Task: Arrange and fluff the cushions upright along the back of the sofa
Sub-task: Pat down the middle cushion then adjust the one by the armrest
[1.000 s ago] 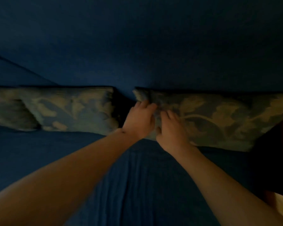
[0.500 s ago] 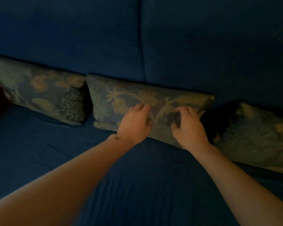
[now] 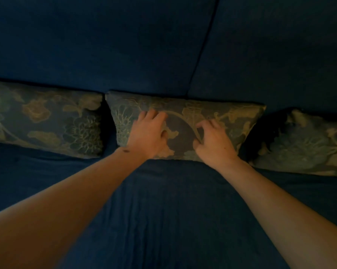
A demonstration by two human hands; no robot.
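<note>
Two bare forearms entered from the bottom edge, no sleeves, watch or rings visible. Left hand [image 3: 147,135] had a small dark mark at the wrist. Right hand [image 3: 212,141] showed a tiny dark spot on its back. Lighting was dim; nails unclear.

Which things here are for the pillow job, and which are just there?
For the job:
middle cushion, under both hands
left cushion
right cushion
left hand
right hand
sofa back, which they lean on

Just there:
seat cover, nothing else lying about
</note>
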